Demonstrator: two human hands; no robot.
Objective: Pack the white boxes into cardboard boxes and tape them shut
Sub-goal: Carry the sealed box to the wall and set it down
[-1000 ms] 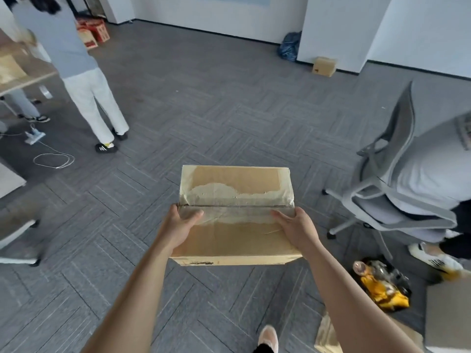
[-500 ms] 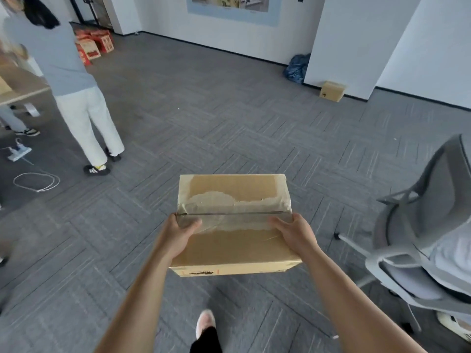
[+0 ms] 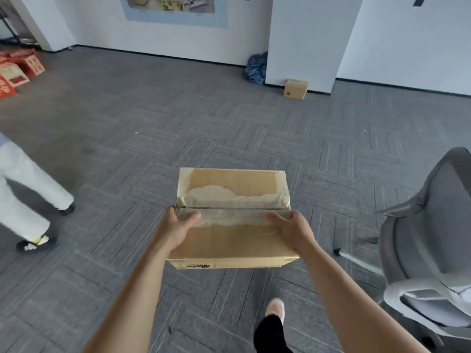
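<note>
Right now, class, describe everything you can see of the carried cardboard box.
The cardboard box is brown, rectangular and closed, its top seam covered by wrinkled clear tape, with paler torn patches beside it. Small dark print marks its near side. It is held level above the grey carpet; the left hand and right hand grip its ends, thumbs on top.

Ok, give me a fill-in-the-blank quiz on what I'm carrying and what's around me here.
1. The left hand and right hand hold one taped box made of ____.
2. The office chair stands on the person's ____ side.
3. Beside the small box at the wall lies a bag coloured ____.
Missing words: cardboard; right; blue.
</note>
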